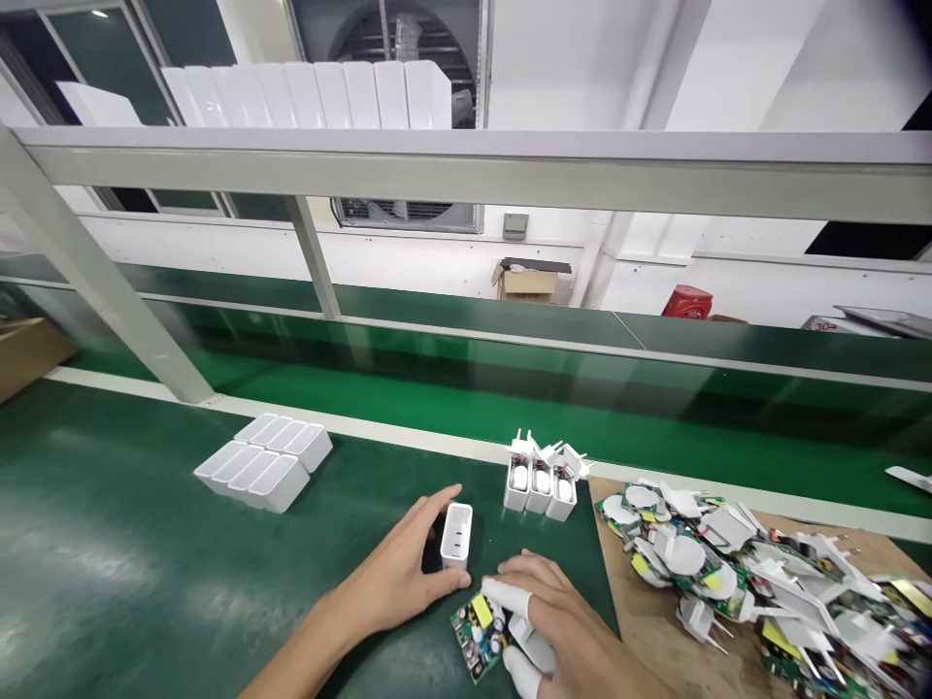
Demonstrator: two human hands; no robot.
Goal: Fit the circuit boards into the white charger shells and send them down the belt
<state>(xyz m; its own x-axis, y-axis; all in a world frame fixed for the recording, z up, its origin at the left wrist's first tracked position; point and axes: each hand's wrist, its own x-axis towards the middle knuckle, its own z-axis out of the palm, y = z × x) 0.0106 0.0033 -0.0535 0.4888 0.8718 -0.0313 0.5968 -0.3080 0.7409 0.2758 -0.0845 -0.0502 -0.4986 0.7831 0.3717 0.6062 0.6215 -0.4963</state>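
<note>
A white charger housing (456,534), with two slots showing inside its open top, stands upright on the green bench. My left hand (408,563) is curved around its left side, thumb in front and index finger behind, spread apart; whether they touch it I cannot tell. Just to the right, my right hand (546,621), with white covers on some fingertips, grips a circuit board (481,631). The board carries small components, a yellow patch and a white part half hidden by the fingers. Beyond the hands, three white housings (540,485) stand together with boards and white pronged pieces sticking out.
Several hollow white housings (266,461) form a block at left. At right, a heap of circuit boards with white parts (706,553) covers brown cardboard (618,573). A green conveyor belt (408,388) runs behind the bench, below a shelf rail (466,170) bearing a row of white housings (320,95).
</note>
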